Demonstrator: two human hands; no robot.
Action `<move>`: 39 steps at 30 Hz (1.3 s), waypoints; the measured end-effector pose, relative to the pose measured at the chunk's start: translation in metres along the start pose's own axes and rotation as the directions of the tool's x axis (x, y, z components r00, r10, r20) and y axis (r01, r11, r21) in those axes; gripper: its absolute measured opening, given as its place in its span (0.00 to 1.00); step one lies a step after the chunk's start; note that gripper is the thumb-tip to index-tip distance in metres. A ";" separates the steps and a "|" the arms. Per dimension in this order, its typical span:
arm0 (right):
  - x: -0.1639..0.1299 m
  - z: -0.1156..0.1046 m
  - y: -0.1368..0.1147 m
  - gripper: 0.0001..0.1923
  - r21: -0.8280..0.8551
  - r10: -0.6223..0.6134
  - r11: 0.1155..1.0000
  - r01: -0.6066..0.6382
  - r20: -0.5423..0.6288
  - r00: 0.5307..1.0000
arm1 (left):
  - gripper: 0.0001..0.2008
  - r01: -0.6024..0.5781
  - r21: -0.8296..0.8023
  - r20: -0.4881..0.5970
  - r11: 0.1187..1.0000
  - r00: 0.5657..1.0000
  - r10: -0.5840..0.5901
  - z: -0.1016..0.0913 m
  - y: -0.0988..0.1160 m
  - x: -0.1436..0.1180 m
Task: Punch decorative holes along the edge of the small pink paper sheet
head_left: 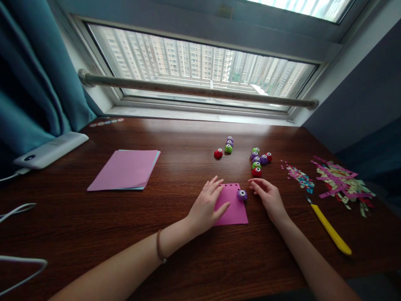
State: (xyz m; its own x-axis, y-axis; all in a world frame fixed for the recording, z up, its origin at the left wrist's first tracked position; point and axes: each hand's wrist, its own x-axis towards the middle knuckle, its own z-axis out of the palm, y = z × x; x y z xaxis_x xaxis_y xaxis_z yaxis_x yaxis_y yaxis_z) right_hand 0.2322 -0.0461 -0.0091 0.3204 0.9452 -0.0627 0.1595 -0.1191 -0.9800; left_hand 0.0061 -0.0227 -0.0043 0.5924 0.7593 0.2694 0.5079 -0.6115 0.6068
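Observation:
My left hand (206, 205) lies with spread fingers over the left part of a small pink sheet of paper (234, 213), covering that side. Small dark holes run along the sheet's top edge. At its upper right corner sits a purple craft punch (242, 195) with a star on its white button. To the right of the punch, apart from it, my right hand (269, 198) hovers or rests with loosely bent fingers and nothing seen in them. Just beyond those fingertips stands a red craft punch (257, 172), at the near end of a cluster of green, purple and red punches.
Farther back are another red punch (218, 154) and a short row with a green punch (228, 149). Paper confetti (300, 177), paper strips (341, 182) and a yellow craft knife (332, 230) lie right. Left are stacked coloured sheets (125, 169) and a white device (52, 149).

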 end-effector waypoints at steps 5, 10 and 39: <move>0.002 0.002 0.003 0.20 0.070 0.005 0.998 0.002 -0.098 0.995 | 0.12 0.114 -0.441 -0.088 0.890 0.982 -0.170 -0.008 -0.002 0.007; 0.003 0.001 0.002 0.19 0.104 0.008 0.995 0.002 -0.096 0.995 | 0.15 0.331 -0.790 0.056 0.516 0.877 -0.477 -0.010 -0.013 0.015; 0.005 -0.005 0.002 0.19 0.189 0.117 0.976 -0.105 -0.055 0.992 | 0.14 0.347 -0.820 0.092 0.455 0.865 -0.494 -0.006 -0.022 0.017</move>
State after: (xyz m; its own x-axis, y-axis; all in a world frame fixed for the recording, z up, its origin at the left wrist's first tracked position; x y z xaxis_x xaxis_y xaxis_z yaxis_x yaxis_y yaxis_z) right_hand 0.2386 -0.0433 -0.0108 0.3874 0.9068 -0.1666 -0.0548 -0.1578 -0.9860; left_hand 0.0015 0.0054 -0.0085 0.3189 0.9381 -0.1353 -0.0763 0.1677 0.9829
